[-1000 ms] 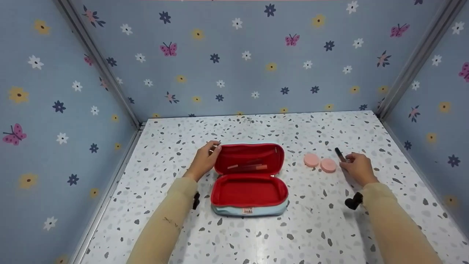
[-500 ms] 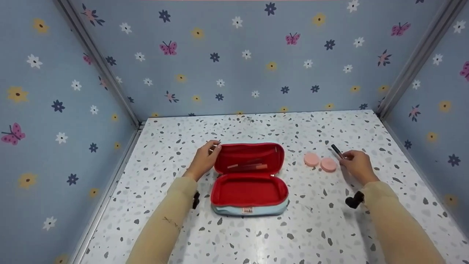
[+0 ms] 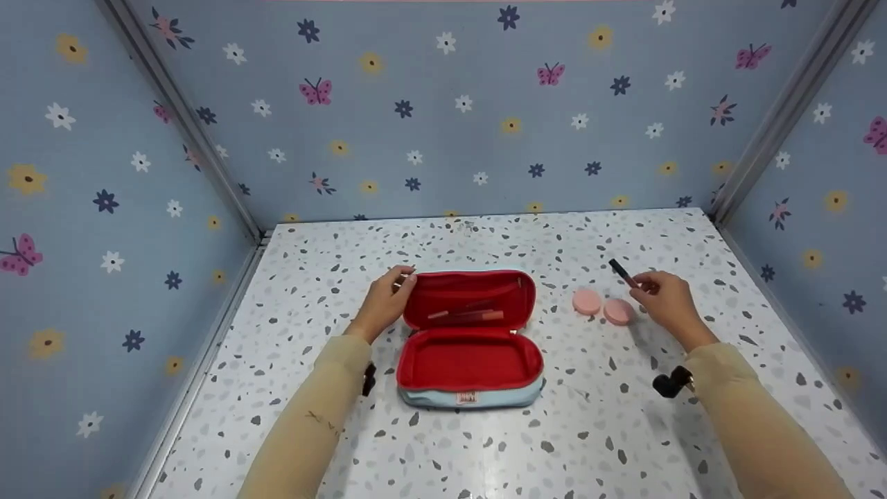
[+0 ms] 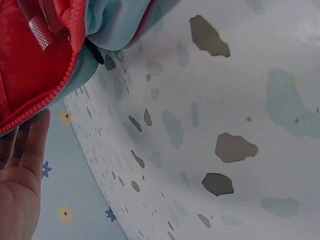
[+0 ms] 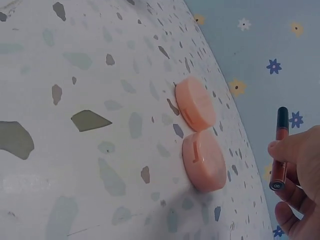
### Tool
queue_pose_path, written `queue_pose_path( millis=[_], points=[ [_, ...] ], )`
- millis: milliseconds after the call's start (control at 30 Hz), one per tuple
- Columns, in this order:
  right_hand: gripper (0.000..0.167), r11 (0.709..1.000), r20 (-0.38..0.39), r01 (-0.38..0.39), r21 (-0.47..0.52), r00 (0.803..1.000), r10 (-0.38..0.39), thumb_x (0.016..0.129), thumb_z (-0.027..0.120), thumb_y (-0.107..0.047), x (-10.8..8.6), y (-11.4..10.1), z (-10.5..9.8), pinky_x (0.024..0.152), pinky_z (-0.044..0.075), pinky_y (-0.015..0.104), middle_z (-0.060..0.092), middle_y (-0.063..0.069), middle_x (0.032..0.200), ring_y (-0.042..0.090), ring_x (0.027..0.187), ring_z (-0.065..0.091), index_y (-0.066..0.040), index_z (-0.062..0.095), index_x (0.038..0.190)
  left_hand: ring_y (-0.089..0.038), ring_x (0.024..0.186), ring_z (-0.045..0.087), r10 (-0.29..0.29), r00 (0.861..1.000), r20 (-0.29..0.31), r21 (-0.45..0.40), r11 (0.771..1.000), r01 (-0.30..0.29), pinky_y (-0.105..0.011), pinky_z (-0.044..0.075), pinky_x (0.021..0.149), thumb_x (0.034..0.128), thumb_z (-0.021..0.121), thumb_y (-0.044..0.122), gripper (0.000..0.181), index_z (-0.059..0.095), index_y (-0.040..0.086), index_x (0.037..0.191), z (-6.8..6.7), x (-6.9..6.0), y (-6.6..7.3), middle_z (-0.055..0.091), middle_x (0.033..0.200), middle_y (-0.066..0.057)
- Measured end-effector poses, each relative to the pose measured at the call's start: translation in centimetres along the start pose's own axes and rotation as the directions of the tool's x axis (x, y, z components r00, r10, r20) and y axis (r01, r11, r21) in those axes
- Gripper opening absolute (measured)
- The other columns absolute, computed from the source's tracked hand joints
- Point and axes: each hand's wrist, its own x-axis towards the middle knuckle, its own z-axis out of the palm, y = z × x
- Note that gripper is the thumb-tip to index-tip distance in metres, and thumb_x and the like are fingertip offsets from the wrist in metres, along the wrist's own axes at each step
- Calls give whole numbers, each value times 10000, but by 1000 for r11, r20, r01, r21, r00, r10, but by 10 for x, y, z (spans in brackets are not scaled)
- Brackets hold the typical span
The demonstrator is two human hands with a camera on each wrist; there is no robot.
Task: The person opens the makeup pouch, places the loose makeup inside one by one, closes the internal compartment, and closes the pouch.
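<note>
A red-lined, light-blue zip case lies spread open on the table, with slim tubes behind mesh in its raised lid half. My left hand holds the lid's upper left edge; in the left wrist view the fingers go behind the red zipper edge. Between thumb and fingers my right hand pinches a slim tube with a black cap, raised above the table. The right wrist view shows the tube with its reddish body and dark cap.
Two round pink containers sit side by side between the case and my right hand. Patterned blue panels stand behind and on both sides of the speckled table.
My right hand has lifted the black-capped tube and moved it up and to the left, toward the pink containers. My left hand stays at the lid edge.
</note>
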Motion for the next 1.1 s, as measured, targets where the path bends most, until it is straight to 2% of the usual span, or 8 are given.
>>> queue_pose_path(
  millis=[133, 333, 500, 767, 1100],
  points=[
    [305, 999, -11, 46, -13, 999, -47, 1041, 697, -74, -5, -11, 0, 678, 494, 182, 685, 223, 1087, 241, 924, 597, 67, 709, 1311, -294, 1113, 730, 13, 1000, -7, 1, 1000, -13, -477, 601, 1012, 1162, 509, 319, 387, 637, 91, 1448, 0, 0, -1, 728, 1262, -170],
    [291, 993, -13, 117, -35, 993, -117, 1032, 716, -63, -10, -26, 0, 750, 461, 211, 709, 238, 1107, 289, 974, 629, 55, 725, 1298, -299, 1110, 731, 3, 1000, -10, -4, 1000, -3, -473, 608, 1006, 1160, 517, 324, 388, 639, 89, 1444, -1, -1, 0, 730, 1265, -171],
    [256, 978, -41, 200, -61, 978, -203, 996, 741, -10, -12, -33, 1, 729, 466, 225, 719, 243, 1046, 285, 919, 642, 72, 739, 1238, -303, 1114, 735, 13, 1000, -4, -8, 1000, -13, -479, 609, 1004, 1160, 518, 310, 385, 637, 78, 1443, -1, -1, 1, 731, 1267, -181],
    [241, 966, -31, 251, -70, 967, -253, 1000, 739, -7, -12, -46, 3, 754, 485, 266, 727, 223, 1051, 288, 919, 641, 45, 753, 1236, -293, 1121, 735, 3, 1000, 9, -6, 1000, -3, -473, 615, 1008, 1163, 512, 322, 392, 631, 90, 1456, -2, -2, -1, 729, 1275, -170],
    [211, 935, -24, 344, -90, 938, -347, 992, 741, 20, -11, -62, 4, 768, 515, 355, 721, 206, 1011, 308, 904, 658, 42, 770, 1200, -315, 1150, 738, 11, 1000, 0, -11, 1000, -11, -497, 591, 1056, 1156, 520, 318, 392, 636, 84, 1449, -2, -2, 1, 734, 1284, -176]
  ],
)
